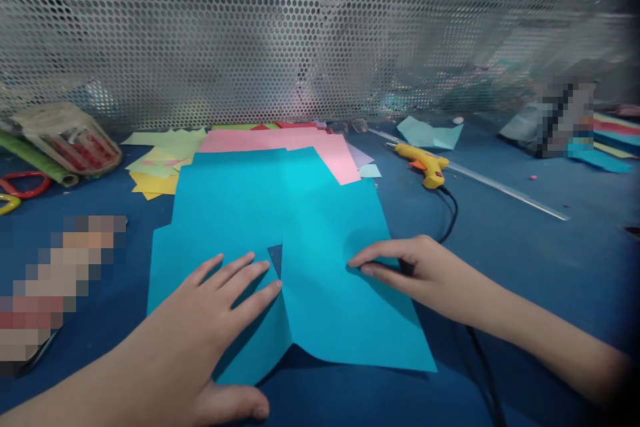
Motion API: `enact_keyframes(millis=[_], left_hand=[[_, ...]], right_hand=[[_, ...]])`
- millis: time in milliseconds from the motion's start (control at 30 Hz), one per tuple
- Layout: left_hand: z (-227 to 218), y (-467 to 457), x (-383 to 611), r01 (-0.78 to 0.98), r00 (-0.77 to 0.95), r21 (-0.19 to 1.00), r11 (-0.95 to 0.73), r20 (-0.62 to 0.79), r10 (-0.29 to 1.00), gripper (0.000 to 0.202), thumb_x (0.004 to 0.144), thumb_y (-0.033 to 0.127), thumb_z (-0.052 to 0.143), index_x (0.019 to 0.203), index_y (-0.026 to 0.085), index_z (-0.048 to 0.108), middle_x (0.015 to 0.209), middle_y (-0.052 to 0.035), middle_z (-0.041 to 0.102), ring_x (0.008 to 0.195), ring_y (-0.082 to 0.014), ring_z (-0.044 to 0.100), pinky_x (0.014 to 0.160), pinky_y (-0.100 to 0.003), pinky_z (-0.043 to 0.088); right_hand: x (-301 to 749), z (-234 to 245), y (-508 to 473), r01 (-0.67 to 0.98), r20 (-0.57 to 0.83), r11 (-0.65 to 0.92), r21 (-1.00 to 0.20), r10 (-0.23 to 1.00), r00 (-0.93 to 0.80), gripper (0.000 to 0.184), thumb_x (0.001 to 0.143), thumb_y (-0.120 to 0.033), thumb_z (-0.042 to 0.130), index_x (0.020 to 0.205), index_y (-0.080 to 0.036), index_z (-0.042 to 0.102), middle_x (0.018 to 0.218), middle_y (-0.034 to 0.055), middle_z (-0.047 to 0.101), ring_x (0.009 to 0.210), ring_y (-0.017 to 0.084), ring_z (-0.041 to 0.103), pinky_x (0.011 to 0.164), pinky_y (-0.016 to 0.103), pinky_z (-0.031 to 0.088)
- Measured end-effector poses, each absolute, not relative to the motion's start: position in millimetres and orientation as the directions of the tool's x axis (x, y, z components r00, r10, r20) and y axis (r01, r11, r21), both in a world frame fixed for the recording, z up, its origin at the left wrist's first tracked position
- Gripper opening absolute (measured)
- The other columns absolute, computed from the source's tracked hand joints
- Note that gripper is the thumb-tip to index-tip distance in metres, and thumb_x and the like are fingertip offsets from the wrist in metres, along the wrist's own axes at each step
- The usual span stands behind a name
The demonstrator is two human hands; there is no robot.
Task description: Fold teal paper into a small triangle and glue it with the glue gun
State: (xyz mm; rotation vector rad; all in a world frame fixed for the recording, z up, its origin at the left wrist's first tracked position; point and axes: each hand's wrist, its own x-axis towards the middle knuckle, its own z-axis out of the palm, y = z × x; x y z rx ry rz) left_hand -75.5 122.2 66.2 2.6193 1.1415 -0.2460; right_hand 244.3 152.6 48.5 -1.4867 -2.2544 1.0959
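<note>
Bright blue paper (325,213) lies in front of me. Its outline is stepped at the left, as if several pieces overlap. A raised crease runs down its middle to the near edge, and a small triangular gap beside it shows the table. My left hand (215,320) is spread over the paper's left part, fingertips beside the gap and crease, thumb pointing right near the front edge. My right hand (415,273) rests its fingertips on the paper's right part. Its index finger and thumb are stretched out, their tips close together but slightly apart, with nothing visible between them.
Pink paper (270,139) and yellow-green scraps (175,150) lie behind. A yellow glue gun (425,163) with a black cord and a clear stick (505,188) are at right. Scissors handles (30,185) and a plastic jar (75,140) are left. A perforated metal panel (280,33) stands behind.
</note>
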Motion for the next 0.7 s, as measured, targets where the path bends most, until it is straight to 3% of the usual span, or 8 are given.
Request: enact_keyframes(millis=[367,533,700], left_hand=[[69,123,-77,0.704,0.711,0.190,-0.685,-0.205,0.673,0.081,0.077,0.083,0.051,0.145,0.040,0.041,0.153,-0.0100,0.038,0.134,-0.0488,0.039,0.096,-0.074,0.040],[63,119,-79,0.679,0.734,0.186,-0.710,-0.171,0.657,0.081,0.075,0.081,0.056,0.146,0.048,0.034,0.154,-0.0093,0.037,0.133,-0.0477,0.041,0.094,-0.071,0.045],[58,108,-75,0.715,0.698,0.079,-0.694,-0.121,0.705,0.089,0.069,0.078,0.066,0.146,0.049,0.032,0.155,-0.0094,0.034,0.137,-0.0446,0.036,0.099,-0.073,0.039]], right_hand=[[248,48,153,0.712,-0.250,0.177,-0.679,0.857,-0.451,0.031,0.096,-0.047,0.050,0.110,-0.031,0.073,0.084,0.0026,0.073,0.044,0.009,0.038,0.042,0.023,0.032],[251,49,153,0.733,-0.253,0.159,-0.661,0.873,-0.418,0.031,0.095,-0.047,0.050,0.107,-0.031,0.074,0.083,0.0029,0.071,0.046,0.010,0.041,0.043,0.024,0.033],[251,50,154,0.747,-0.261,0.152,-0.647,0.877,-0.404,0.032,0.094,-0.048,0.050,0.105,-0.030,0.075,0.082,0.0037,0.070,0.048,0.011,0.044,0.044,0.024,0.034]])
